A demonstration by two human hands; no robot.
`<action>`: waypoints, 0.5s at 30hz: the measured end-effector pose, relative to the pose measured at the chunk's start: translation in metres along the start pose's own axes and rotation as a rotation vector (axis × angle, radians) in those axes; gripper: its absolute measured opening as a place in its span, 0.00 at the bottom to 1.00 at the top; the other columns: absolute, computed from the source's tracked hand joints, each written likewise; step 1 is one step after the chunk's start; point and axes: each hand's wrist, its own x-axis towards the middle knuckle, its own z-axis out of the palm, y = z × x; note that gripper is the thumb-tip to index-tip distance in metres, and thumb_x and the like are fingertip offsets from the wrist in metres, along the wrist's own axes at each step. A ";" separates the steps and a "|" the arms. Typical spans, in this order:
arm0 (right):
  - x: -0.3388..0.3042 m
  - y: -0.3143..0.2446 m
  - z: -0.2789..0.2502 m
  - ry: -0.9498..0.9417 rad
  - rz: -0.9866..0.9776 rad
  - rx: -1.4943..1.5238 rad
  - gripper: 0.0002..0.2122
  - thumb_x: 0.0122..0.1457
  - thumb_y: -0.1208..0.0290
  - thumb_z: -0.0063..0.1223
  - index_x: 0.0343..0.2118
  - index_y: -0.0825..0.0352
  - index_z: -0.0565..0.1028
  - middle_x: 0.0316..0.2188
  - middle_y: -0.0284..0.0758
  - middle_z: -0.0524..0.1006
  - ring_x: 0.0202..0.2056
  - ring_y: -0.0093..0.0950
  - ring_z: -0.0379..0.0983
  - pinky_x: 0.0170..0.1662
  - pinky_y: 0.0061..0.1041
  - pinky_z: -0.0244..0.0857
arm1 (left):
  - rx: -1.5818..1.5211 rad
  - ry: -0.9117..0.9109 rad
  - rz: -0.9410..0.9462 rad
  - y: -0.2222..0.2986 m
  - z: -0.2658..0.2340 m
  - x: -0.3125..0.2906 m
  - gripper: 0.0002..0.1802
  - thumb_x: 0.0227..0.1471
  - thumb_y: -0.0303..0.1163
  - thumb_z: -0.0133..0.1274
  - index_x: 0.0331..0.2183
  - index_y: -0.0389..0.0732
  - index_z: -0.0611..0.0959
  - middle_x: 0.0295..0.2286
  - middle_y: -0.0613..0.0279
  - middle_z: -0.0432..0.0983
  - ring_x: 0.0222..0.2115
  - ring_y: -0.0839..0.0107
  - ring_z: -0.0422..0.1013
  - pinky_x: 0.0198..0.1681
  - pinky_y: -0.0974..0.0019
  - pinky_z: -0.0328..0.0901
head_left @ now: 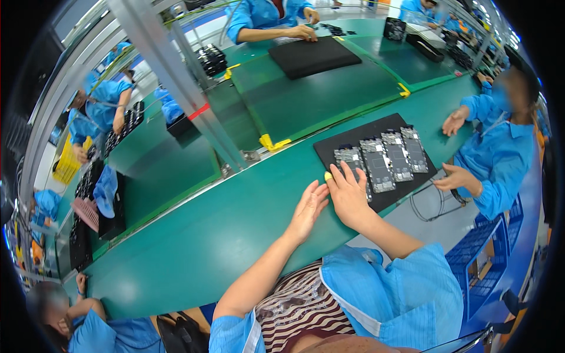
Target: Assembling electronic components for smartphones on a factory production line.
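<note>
Several phone circuit boards [378,167] lie side by side on a black foam pad [331,145] on the green bench. My right hand [348,197] is over the leftmost board [349,155], fingers stretched out and partly covering it. Whether those fingertips touch the board I cannot tell. One of its digits wears a yellow finger cot [328,176]. Just left of the pad, my left hand [308,213] hovers over or rests on the bench, its palm turned toward the right hand. The left fingers are extended and hold nothing.
At the right, a co-worker [497,159] has both hands out near the pad. Thin black cables [432,206] hang past the bench edge above blue crates [482,265]. A metal post [194,100] rises left of centre. Another black pad [312,57] lies across the bench.
</note>
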 end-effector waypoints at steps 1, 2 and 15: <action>0.001 0.002 0.000 0.015 -0.015 -0.017 0.18 0.53 0.71 0.44 0.48 0.66 0.70 0.55 0.41 0.65 0.59 0.39 0.55 0.58 0.48 0.39 | -0.008 0.016 -0.001 0.000 -0.001 0.000 0.34 0.63 0.45 0.33 0.60 0.33 0.47 0.59 0.44 0.47 0.61 0.56 0.47 0.62 0.56 0.46; 0.001 0.003 0.000 0.030 -0.029 -0.034 0.18 0.53 0.70 0.43 0.48 0.66 0.71 0.54 0.40 0.66 0.59 0.39 0.55 0.58 0.47 0.38 | -0.014 -0.009 -0.015 0.000 -0.003 -0.002 0.34 0.63 0.45 0.33 0.60 0.33 0.47 0.59 0.44 0.47 0.61 0.56 0.47 0.62 0.56 0.46; 0.039 0.081 0.015 -0.044 0.213 -0.345 0.10 0.48 0.71 0.51 0.34 0.66 0.77 0.44 0.42 0.71 0.57 0.41 0.57 0.55 0.50 0.48 | 0.261 0.010 -0.124 0.041 -0.041 -0.037 0.25 0.61 0.37 0.40 0.54 0.31 0.62 0.52 0.49 0.62 0.54 0.60 0.61 0.57 0.60 0.57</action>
